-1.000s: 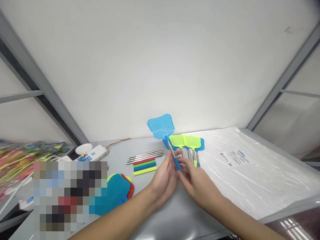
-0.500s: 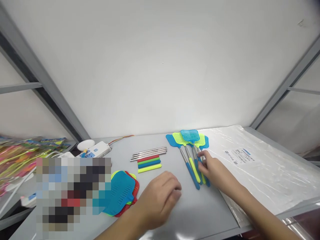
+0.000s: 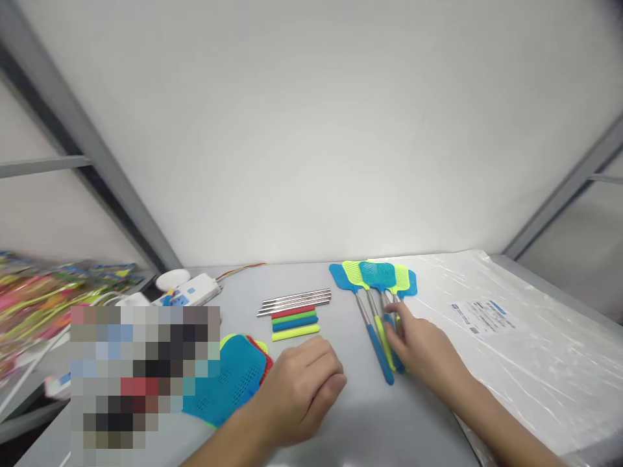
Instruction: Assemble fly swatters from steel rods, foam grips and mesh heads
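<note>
My right hand (image 3: 422, 344) is at a fanned group of fly swatters, its thumb and fingers around the upper handle of a blue fly swatter (image 3: 378, 275) on top. Under and beside it lie yellow and blue fly swatters, including a yellow one (image 3: 354, 272), with metal shafts and coloured grips. Curled into a loose fist, my left hand (image 3: 307, 388) hovers over the near middle of the table with nothing visible in it. Just left of it, partly covered by the forearm, is a pile of loose swatter heads (image 3: 228, 376), blue on top with red and yellow beneath.
Metal rods (image 3: 296, 299) lie side by side behind red, green, blue and yellow handle grips (image 3: 295, 333). A white plastic sheet (image 3: 530, 370) with a label covers the table's right side. A power strip (image 3: 195, 288) sits at the back left, near a blurred-out area. Packaged colourful items (image 3: 53, 292) are farther left.
The top blue swatter's head has come down level with the other heads, my right hand still at its handle. My left hand stays curled. The view has shifted slightly.
</note>
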### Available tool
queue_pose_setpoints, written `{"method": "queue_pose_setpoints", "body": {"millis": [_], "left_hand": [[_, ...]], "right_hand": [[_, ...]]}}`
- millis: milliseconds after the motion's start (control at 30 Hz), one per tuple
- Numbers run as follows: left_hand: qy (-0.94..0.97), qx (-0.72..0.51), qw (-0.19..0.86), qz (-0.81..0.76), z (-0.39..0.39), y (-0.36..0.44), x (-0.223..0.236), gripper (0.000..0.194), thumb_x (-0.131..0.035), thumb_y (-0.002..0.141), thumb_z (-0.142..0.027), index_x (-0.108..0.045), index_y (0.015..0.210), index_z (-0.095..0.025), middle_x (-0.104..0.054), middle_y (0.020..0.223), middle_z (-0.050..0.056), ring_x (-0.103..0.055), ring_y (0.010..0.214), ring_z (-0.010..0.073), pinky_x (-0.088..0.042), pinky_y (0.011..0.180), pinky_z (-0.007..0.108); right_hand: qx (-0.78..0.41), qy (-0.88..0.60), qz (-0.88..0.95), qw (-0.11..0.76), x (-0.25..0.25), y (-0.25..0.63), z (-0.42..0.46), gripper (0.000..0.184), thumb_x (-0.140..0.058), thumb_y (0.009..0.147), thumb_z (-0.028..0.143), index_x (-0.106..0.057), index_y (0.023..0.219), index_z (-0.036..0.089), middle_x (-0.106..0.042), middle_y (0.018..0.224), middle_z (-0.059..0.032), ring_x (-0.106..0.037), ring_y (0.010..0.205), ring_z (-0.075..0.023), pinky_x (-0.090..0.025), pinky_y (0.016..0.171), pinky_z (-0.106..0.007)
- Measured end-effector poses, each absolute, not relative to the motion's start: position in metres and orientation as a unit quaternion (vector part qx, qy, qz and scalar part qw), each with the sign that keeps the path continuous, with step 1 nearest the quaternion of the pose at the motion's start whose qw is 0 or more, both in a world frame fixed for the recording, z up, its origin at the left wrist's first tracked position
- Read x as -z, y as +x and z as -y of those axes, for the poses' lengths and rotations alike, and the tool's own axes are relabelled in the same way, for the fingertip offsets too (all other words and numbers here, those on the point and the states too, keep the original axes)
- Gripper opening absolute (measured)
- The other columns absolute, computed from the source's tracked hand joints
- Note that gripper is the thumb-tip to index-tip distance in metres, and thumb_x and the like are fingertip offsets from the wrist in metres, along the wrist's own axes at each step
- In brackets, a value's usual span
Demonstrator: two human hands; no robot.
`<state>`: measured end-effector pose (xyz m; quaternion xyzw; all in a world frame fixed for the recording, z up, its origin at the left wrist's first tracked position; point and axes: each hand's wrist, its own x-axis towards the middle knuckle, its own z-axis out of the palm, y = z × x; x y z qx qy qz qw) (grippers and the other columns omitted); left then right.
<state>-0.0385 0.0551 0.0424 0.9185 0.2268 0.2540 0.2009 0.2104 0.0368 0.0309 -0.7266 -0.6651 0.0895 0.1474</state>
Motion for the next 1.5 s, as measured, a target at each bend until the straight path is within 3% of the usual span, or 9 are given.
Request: {"method": "queue_pose_setpoints", "body": {"millis": [167, 267, 400, 567, 900, 1000, 1167, 1333, 1500], "left_hand": [[0.870, -0.266, 0.178, -0.376, -0.065, -0.075, -0.076, 0.025, -0.039, 0.098, -0.031, -0.062, 0.094, -0.021, -0.062, 0.092, 0.006, -0.055, 0.087, 0.0204, -0.041, 0.077, 0.031], [0.794, -0.341, 0.149, -0.480, -0.057, -0.109, -0.083, 0.026, -0.038, 0.099, -0.032, -0.059, 0.090, -0.020, -0.061, 0.089, 0.004, -0.055, 0.086, 0.0194, -0.041, 0.080, 0.030], [0.756, -0.342, 0.140, -0.540, -0.026, -0.139, -0.061, 0.023, -0.040, 0.098, -0.030, -0.060, 0.092, -0.020, -0.061, 0.095, 0.005, -0.054, 0.094, 0.0212, -0.040, 0.088, 0.033], [0.769, -0.280, 0.153, -0.554, 0.012, -0.148, -0.020, 0.026, -0.050, 0.094, -0.026, -0.057, 0.119, -0.023, -0.055, 0.122, 0.009, -0.047, 0.115, 0.0257, -0.036, 0.100, 0.041], [0.767, -0.275, 0.095, -0.572, 0.018, -0.149, -0.001, 0.024, -0.047, 0.096, -0.028, -0.055, 0.118, -0.022, -0.054, 0.124, 0.010, -0.047, 0.116, 0.0277, -0.036, 0.097, 0.045], [0.766, -0.275, 0.076, -0.575, 0.017, -0.152, 0.004, 0.025, -0.046, 0.097, -0.030, -0.054, 0.119, -0.023, -0.054, 0.123, 0.009, -0.047, 0.116, 0.0264, -0.037, 0.098, 0.044], [0.765, -0.275, 0.051, -0.580, 0.014, -0.155, 0.011, 0.022, -0.048, 0.096, -0.031, -0.055, 0.116, -0.025, -0.055, 0.121, 0.006, -0.049, 0.115, 0.0249, -0.039, 0.097, 0.042], [0.767, -0.278, 0.060, -0.575, 0.010, -0.151, 0.009, 0.019, -0.048, 0.096, -0.031, -0.057, 0.111, -0.024, -0.056, 0.119, 0.006, -0.050, 0.114, 0.0251, -0.039, 0.096, 0.043], [0.740, -0.365, 0.142, -0.548, 0.014, -0.117, -0.001, 0.018, -0.050, 0.094, -0.034, -0.062, 0.103, -0.023, -0.062, 0.112, 0.007, -0.053, 0.109, 0.0262, -0.037, 0.097, 0.044]], "right_hand": [[-0.072, -0.633, 0.749, 0.179, -0.054, 0.170, -0.026, 0.029, -0.033, 0.096, 0.042, -0.051, 0.110, 0.024, -0.058, 0.055, 0.0021, -0.058, 0.047, -0.0211, -0.030, 0.049, -0.029], [-0.069, -0.533, 0.837, 0.099, -0.057, 0.131, -0.027, 0.025, -0.032, 0.097, 0.037, -0.054, 0.101, 0.024, -0.065, 0.059, -0.0012, -0.063, 0.052, -0.0232, -0.026, 0.049, -0.030], [-0.067, -0.462, 0.884, -0.001, -0.046, 0.084, -0.035, 0.024, -0.035, 0.096, 0.034, -0.055, 0.089, 0.022, -0.070, 0.070, -0.0061, -0.066, 0.060, -0.0261, -0.019, 0.049, -0.031], [-0.088, -0.436, 0.896, 0.003, -0.024, 0.053, -0.035, 0.031, -0.046, 0.092, 0.049, -0.055, 0.097, 0.019, -0.071, 0.075, -0.0077, -0.068, 0.066, -0.0296, -0.021, 0.049, -0.030], [-0.089, -0.497, 0.863, -0.019, -0.016, 0.043, -0.028, 0.028, -0.034, 0.099, 0.040, -0.052, 0.092, 0.020, -0.072, 0.078, -0.0108, -0.069, 0.067, -0.0311, -0.028, 0.051, -0.031], [-0.153, -0.526, 0.837, 0.020, -0.021, 0.064, -0.027, 0.024, -0.036, 0.098, 0.039, -0.049, 0.092, 0.021, -0.071, 0.079, -0.0093, -0.066, 0.068, -0.0286, -0.031, 0.054, -0.031], [-0.370, -0.546, 0.735, 0.158, -0.029, 0.123, -0.017, 0.027, -0.036, 0.095, 0.050, -0.045, 0.095, 0.024, -0.063, 0.076, -0.0018, -0.057, 0.069, -0.0203, -0.037, 0.062, -0.030], [-0.491, -0.583, 0.570, 0.307, -0.021, 0.167, 0.002, 0.042, -0.042, 0.088, 0.066, -0.043, 0.099, 0.026, -0.029, 0.058, 0.0083, -0.029, 0.051, -0.0134, -0.022, 0.051, -0.027], [-0.559, -0.523, 0.496, 0.409, -0.004, 0.162, 0.014, 0.040, -0.050, 0.086, 0.064, -0.043, 0.097, 0.025, -0.022, 0.058, 0.0093, -0.019, 0.049, -0.0119, -0.014, 0.048, -0.027]]}}
